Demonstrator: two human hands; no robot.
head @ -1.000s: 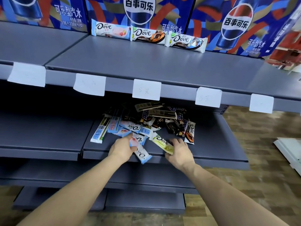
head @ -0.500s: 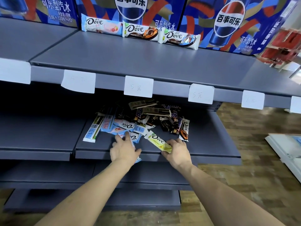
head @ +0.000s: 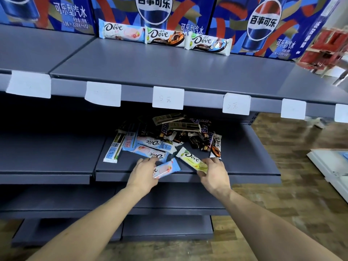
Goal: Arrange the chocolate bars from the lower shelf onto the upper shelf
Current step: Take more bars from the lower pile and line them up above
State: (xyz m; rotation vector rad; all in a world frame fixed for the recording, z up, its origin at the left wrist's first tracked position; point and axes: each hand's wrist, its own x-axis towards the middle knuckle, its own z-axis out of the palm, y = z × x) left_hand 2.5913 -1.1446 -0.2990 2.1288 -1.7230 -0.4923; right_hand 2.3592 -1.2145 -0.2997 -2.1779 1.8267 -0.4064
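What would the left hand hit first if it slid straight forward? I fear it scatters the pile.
Probably the pink-and-blue Dove bar just beyond the left hand, which holds a similar bar; depth is unclear.

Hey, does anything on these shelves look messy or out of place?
Yes. The chocolate bars on the lower shelf lie in a jumbled heap, overlapping at all angles, unlike the three Dove bars lined up on the upper shelf. One long bar lies apart at the heap's left.
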